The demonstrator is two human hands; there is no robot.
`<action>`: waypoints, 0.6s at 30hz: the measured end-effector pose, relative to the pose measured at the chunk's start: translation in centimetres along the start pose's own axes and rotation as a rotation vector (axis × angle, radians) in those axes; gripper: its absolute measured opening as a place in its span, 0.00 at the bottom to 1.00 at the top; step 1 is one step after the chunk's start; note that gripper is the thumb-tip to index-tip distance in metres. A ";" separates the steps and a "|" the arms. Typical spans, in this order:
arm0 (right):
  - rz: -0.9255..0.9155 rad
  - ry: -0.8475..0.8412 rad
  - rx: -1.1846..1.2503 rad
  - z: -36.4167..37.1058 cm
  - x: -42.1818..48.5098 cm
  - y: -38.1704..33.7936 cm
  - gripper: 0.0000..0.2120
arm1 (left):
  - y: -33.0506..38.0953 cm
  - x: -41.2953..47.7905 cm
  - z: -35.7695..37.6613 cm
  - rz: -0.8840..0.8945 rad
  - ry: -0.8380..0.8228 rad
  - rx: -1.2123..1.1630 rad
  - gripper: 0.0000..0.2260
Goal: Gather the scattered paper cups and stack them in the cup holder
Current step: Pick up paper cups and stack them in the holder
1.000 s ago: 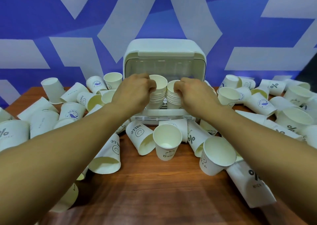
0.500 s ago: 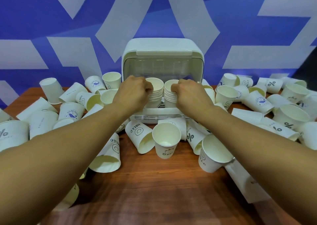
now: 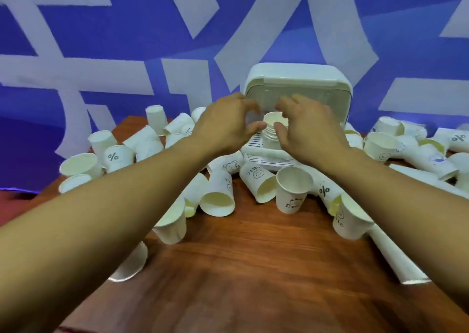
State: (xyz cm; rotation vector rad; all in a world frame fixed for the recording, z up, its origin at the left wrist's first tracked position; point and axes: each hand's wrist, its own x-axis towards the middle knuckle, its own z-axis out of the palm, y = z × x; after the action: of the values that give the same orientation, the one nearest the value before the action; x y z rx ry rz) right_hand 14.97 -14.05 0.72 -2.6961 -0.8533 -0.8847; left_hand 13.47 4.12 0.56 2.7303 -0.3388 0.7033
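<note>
Cup holder: the white cup holder (image 3: 298,84) sits at the back of the desk (image 3: 253,269), with its lid up and its front open.
Cups put away: one stack of cups (image 3: 275,129) stands inside the cup holder. I can see its top rim and a few rims under it. The right hand may be hiding more cups behind it — I cannot tell.
Left hand: the left hand (image 3: 225,127) is just to the left of the stack. Its fingers (image 3: 250,104) are spread and curled a bit, and they hold nothing. The thumb is very near the stack, but I cannot tell if it touches.
Right hand: the right hand (image 3: 308,129) is just to the right of the stack. It is open too, with no cup in it.
Cups left: lots of loose cups (image 3: 218,193) lie all over the desk — on the left, on the right and in front of the cup holder. Most lie on their sides. One cup with a bear on it (image 3: 293,189) stands up in front.
How far along: I think this is only the start. A few cups are in, and many more must be picked up.
Next: I think the hands need to grab more loose cups.
</note>
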 end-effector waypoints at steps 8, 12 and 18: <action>-0.117 0.026 0.194 -3.1 -0.6 -10.6 0.12 | -2.4 -7.8 -8.3 -0.152 0.082 0.061 0.11; -0.183 -0.032 0.237 -2.9 -2.2 -14.5 0.13 | -3.2 -12.9 -10.7 -0.197 0.105 0.082 0.12; -0.247 -0.105 0.283 -1.3 -4.6 -19.1 0.13 | -4.9 -20.8 -12.0 -0.367 0.034 0.065 0.12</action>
State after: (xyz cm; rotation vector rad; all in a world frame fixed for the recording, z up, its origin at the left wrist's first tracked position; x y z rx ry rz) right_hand 0.42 -0.98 -1.11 -2.4431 -1.2525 -0.6134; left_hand -8.01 15.91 -0.93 2.7263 0.1935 0.6646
